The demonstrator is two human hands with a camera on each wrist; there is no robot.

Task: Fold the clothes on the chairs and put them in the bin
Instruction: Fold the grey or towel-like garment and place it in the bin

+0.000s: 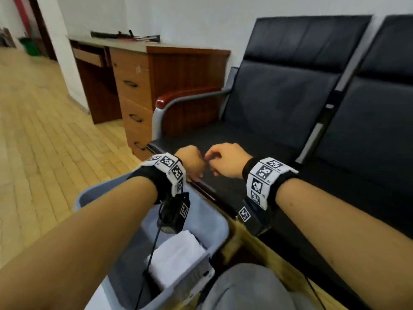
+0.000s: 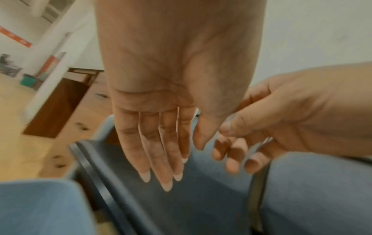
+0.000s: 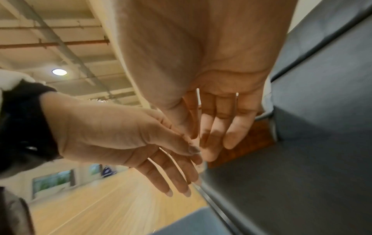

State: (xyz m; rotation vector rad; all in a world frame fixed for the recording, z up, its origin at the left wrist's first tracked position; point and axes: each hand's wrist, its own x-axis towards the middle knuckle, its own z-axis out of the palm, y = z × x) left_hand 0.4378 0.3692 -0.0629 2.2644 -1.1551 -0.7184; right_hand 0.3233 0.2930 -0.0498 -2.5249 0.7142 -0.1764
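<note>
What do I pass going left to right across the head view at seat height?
Pale wooden plank floor → brown wooden desk with drawers → grey metal armrest with a red-brown wooden cap → first black padded chair seat → grey metal divider strip → second black padded chair seat.

Both forearms are bare; behind the knuckles of the left hand [image 1: 191, 161] sits a black wristband [image 1: 154, 178] ringed with white tiles [image 1: 171, 170] printed with black square codes; a small black camera box [image 1: 175, 214] hangs under it, trailing a thin black cable [image 1: 152, 253]; the right hand [image 1: 228, 159] wears the same band [image 1: 266, 180]; fingernails [image 2: 167, 186] are long and pale, perhaps polished; grey trousers [image 1: 243, 287].
</note>
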